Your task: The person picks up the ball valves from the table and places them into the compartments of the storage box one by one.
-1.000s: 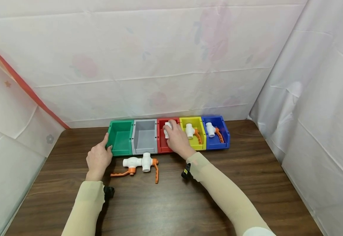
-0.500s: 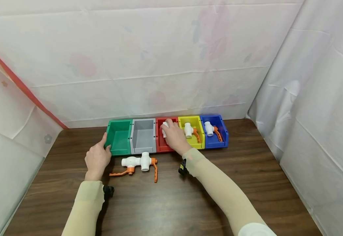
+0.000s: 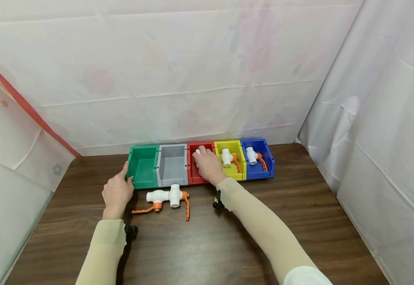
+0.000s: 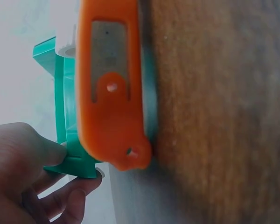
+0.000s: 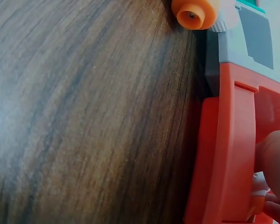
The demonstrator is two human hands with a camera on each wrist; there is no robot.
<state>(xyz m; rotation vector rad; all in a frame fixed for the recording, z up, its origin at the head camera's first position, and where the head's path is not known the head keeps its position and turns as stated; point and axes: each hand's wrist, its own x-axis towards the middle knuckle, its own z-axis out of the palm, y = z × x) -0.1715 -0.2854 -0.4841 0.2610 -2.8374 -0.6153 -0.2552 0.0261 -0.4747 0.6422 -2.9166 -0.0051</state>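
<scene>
My left hand (image 3: 117, 193) is at the left side of the green bin (image 3: 145, 183). In the left wrist view its thumb and fingers lie on either side of the bin's side wall, pinching it. Inside the red bin (image 3: 198, 181), my right hand (image 3: 209, 165) grips a white ball valve (image 3: 197, 152), mostly hidden by the fingers. A bit of its orange part (image 5: 257, 204) shows in the right wrist view. Two more white ball valves with orange handles, a left one (image 3: 159, 196) and a right one (image 3: 174, 196), lie together on the table before the bins.
Between the green and red bins stands an empty grey bin (image 3: 172, 182). The yellow bin (image 3: 233, 176) and blue bin (image 3: 260, 175) each contain a ball valve, the yellow's (image 3: 226, 157) and the blue's (image 3: 251, 156). White cloth (image 3: 192, 79) hangs behind the wooden table (image 3: 199, 245).
The head view has shifted slightly. Within the red bin my right hand has moved only a little, and less of its ball valve shows. My left hand stays at the green bin.
</scene>
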